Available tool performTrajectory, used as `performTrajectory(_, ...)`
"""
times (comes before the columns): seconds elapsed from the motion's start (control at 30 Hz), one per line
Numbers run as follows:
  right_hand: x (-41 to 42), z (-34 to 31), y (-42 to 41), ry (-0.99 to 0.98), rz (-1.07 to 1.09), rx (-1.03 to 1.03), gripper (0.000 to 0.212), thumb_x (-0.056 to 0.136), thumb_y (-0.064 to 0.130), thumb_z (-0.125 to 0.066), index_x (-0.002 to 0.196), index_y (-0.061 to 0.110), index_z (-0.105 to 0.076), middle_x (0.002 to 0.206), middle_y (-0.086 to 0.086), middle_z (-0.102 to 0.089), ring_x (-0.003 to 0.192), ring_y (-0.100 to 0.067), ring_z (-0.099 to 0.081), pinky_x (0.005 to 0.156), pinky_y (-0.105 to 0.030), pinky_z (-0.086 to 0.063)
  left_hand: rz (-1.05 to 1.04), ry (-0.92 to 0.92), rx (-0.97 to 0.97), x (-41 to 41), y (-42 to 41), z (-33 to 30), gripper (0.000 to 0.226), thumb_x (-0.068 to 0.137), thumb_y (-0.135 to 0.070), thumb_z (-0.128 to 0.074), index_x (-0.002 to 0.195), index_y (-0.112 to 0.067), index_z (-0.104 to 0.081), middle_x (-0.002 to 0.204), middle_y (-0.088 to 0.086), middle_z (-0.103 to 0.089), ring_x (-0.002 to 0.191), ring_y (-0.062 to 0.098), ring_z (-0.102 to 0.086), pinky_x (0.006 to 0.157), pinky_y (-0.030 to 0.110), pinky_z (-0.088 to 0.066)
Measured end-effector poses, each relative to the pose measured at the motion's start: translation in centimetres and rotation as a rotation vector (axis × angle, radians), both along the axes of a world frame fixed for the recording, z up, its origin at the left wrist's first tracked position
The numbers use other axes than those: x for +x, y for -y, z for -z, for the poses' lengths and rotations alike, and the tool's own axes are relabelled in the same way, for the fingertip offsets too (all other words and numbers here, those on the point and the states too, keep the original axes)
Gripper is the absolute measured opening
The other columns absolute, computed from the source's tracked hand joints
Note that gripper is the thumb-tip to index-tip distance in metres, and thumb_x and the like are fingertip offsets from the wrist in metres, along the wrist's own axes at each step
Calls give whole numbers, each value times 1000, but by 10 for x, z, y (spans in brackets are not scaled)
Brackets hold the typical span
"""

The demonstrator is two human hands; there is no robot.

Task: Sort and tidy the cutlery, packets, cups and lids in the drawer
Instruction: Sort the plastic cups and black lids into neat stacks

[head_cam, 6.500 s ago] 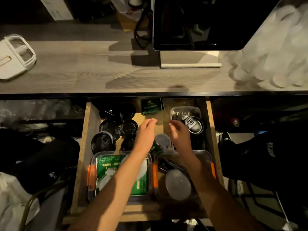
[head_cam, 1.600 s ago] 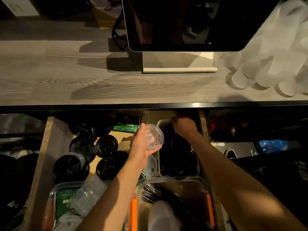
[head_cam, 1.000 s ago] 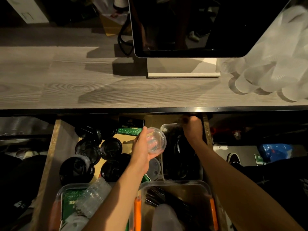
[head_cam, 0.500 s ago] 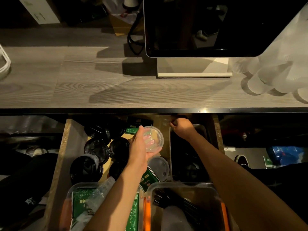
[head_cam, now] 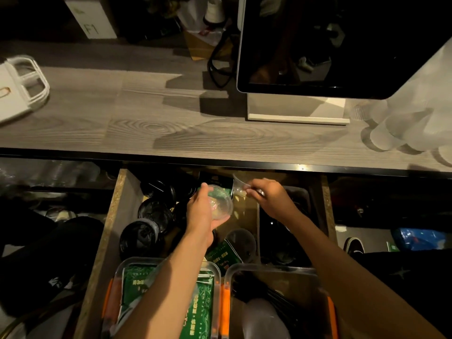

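Two hands, fingers on cups

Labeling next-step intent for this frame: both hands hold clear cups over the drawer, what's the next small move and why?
Probably nest them: bring the small clear cup pinched by the right hand into the clear cup held by the left hand. The two sit close together above the drawer, mouth toward mouth.

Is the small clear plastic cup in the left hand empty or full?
Empty, it seems: the left hand holds the small clear plastic cup tilted, and only the hand and drawer show through its wall.
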State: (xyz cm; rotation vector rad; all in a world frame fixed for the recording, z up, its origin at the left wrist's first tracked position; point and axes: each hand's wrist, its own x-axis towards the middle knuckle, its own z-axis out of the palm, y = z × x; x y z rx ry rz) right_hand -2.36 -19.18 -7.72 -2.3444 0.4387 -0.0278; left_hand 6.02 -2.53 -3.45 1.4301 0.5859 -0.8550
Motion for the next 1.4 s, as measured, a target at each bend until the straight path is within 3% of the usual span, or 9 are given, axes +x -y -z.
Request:
performTrajectory(0.1,-14,-31,-24,278,115,92,16,92,18,-63,102,11,-74,94,18,-66,88,-3,-57,81,-21,-43,41,8,-48,-9,-1,-15,39,102,-51,-43,104,-19,-66,113,11,-63,99,31,-66,71,41,-57)
performTrajectory(0.2,-23,-50,-48,450,155,39,22,93,24,-58,100,11,-74,95,10,-70,94,-4,-59,88,-23,-43,81,-1,-112,-20,-2,-31,48,102,-55,-36,106,-17,-65,97,9,-73,87,25,-70,71,38,-55)
performTrajectory(0.33,-36,-60,-73,311,43,-108,30,93,36,-51,103,18,-74,112,6,-72,115,-13,-59,104,-34,-40,94,-42,-222,-35,-6,-53,60,100,-60,-35,117,-11,-64,82,8,-76,67,17,-74,57,30,-56)
performTrajectory(0.63,-78,-115,-99,118,-114,-84,47,97,50,-33,109,21,-69,113,7,-67,130,-9,-44,112,-35,-31,229,91,-214,-65,-31,-93,52,79,-52,-71,120,-20,-65,117,11,-70,86,19,-70,55,28,-52)
performTrajectory(0.73,-94,-131,-106,195,-51,97,38,94,49,-40,111,31,-69,122,11,-66,135,-3,-40,116,-26,-25,243,126,-175,-77,-40,-103,35,93,-48,-61,118,-25,-66,111,5,-72,82,18,-68,58,29,-50)
performTrajectory(0.87,-107,-158,-124,498,420,493,22,93,32,-56,111,33,-67,116,9,-68,115,-5,-60,96,-21,-48,201,119,-215,-93,-46,-121,30,97,-40,-58,116,-19,-67,112,14,-72,98,30,-70,70,39,-58)
performTrajectory(1.0,-100,-182,-132,276,753,742,31,99,28,-53,128,20,-62,121,1,-65,112,-12,-62,95,-30,-52,215,110,-262,-115,-47,-144,31,98,-32,-55,118,-13,-68,117,17,-71,110,34,-67,91,51,-54)
performTrajectory(1.13,-109,-190,-145,223,789,1035,38,97,47,-49,108,20,-73,106,-7,-74,100,-23,-71,92,-45,-55,244,137,-269,-130,-45,-157,30,98,-31,-57,117,-12,-70,113,16,-72,105,31,-70,79,38,-57)
performTrajectory(1.4,-127,-188,-151,303,910,1016,42,105,33,-38,93,12,-72,81,1,-75,92,-18,-72,85,-31,-54,343,307,-142,-157,-45,-146,28,97,-42,-60,114,-22,-71,107,3,-75,100,22,-72,76,43,-61)
